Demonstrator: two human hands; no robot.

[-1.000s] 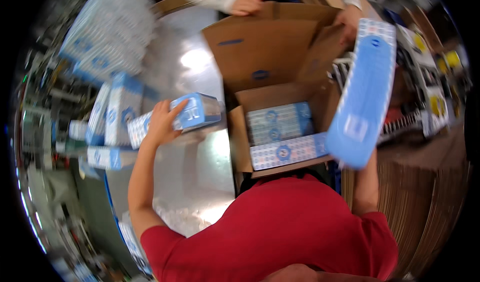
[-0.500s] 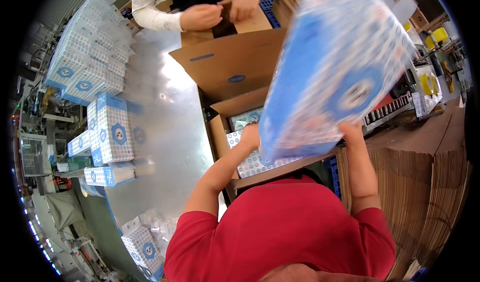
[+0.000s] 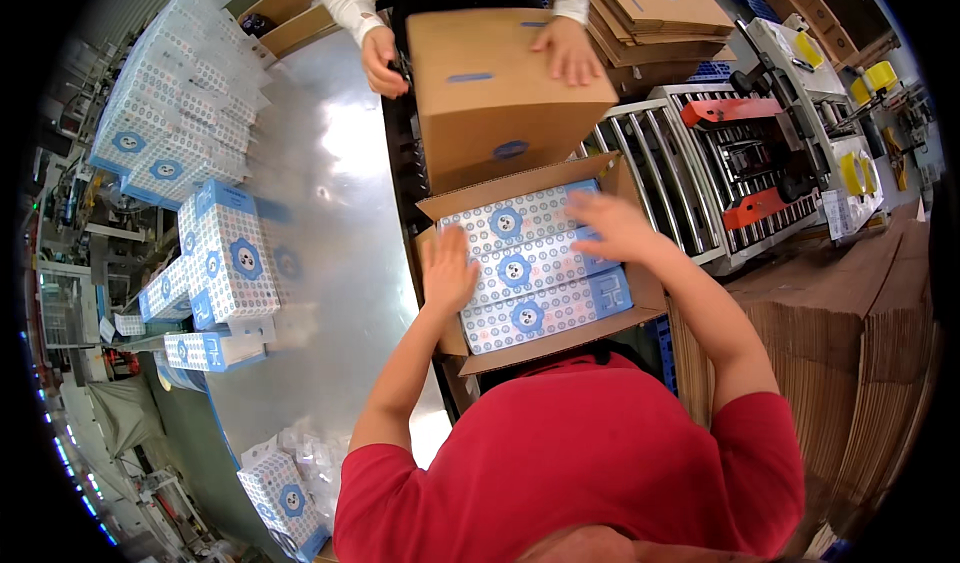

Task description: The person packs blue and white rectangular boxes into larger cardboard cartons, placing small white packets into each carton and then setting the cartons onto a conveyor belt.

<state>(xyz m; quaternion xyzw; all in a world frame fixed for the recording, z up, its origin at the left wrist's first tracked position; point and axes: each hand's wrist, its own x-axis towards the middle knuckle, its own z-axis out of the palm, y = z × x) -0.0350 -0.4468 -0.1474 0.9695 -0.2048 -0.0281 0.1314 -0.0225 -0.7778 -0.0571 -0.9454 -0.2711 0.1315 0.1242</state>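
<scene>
A brown cardboard carton (image 3: 645, 288) stands open in front of me with its flaps up. Three white packs with blue ends and round blue badges lie side by side in it: a far pack (image 3: 545, 215), a middle pack (image 3: 550, 266) and a near pack (image 3: 565, 310). My left hand (image 3: 450, 273) rests flat at the left ends of the packs, fingers stretched out. Over the right ends of the far and middle packs is my right hand (image 3: 612, 227), slightly blurred, fingers spread. Neither hand holds anything.
Across from me a co-worker's hand (image 3: 568, 53) lies on a closed carton (image 3: 510, 88). Stacked packs (image 3: 165, 123) and further packs (image 3: 235, 253) stand along the metal table (image 3: 345, 293). Rollers (image 3: 665, 178) run at the right, near piled flat cardboard (image 3: 810, 383).
The large wrapped bundle of packs I was holding up has gone down into the carton, and my hands have come off it. The co-worker's carton now shows a closed top.
</scene>
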